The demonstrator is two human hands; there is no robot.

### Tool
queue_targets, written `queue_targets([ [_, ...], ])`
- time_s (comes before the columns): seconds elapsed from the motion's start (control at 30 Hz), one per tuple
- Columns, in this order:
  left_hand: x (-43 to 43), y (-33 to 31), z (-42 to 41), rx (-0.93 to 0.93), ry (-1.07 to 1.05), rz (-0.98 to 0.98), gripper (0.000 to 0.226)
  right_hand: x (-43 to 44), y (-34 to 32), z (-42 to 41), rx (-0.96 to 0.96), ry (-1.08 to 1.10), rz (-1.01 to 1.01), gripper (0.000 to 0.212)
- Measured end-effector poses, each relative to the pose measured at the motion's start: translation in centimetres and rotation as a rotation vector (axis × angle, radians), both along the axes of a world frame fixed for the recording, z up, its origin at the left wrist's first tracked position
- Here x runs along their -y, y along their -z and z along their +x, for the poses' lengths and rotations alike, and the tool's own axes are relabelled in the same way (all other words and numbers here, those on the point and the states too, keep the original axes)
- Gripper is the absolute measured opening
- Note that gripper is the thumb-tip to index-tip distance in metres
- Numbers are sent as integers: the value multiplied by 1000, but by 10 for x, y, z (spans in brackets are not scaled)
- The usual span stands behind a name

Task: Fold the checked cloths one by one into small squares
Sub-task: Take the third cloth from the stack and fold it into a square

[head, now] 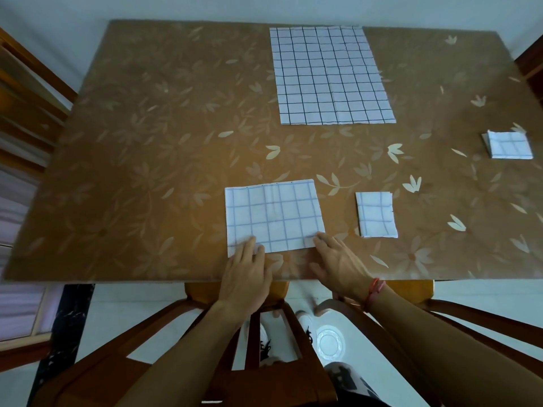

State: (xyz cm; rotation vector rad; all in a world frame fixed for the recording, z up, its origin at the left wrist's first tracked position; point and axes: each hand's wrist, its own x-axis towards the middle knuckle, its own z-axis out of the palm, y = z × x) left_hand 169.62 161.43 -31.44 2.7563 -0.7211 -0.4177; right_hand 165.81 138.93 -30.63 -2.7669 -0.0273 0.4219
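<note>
While the half-folded cloth (274,214) lies at the table's (147,142) near edge, the left hand (245,270) and right hand (338,264) rest flat and open-fingered on its near corners, gripping nothing; no writing shows. A folded square (376,215) sits just right of it, another (509,143) far right, an unfolded cloth (330,74) beyond.

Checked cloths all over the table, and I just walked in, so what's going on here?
A person is folding checked cloths on the table. Both hands rest flat on the near edge of a half-folded cloth: the left hand at its near left corner, the right hand at its near right corner. Two cloths are already folded small, one square just to the right and another near the table's right edge. A large cloth lies spread flat at the far side, not yet folded.
</note>
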Motion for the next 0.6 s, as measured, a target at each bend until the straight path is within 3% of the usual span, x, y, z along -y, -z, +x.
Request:
queue_targets([
  [0.13, 23, 4, 5, -36, 62, 70, 55, 4, -9, 14, -1, 136, 145, 42],
  [0.3, 24, 14, 7, -107, 72, 114, 58, 14, -11, 37, -105, 385, 277, 52],
  [0.47, 19, 18, 7, -104, 78, 79, 59, 23, -12, 66, -147, 893, 674, 33],
  [0.53, 20, 17, 7, -114, 71, 66, 59, 27, -15, 75, -168, 965, 747, 14],
  [0.6, 20, 16, 8, -126, 57, 57, 58, 28, -16, 82, -195, 997, 776, 17],
])
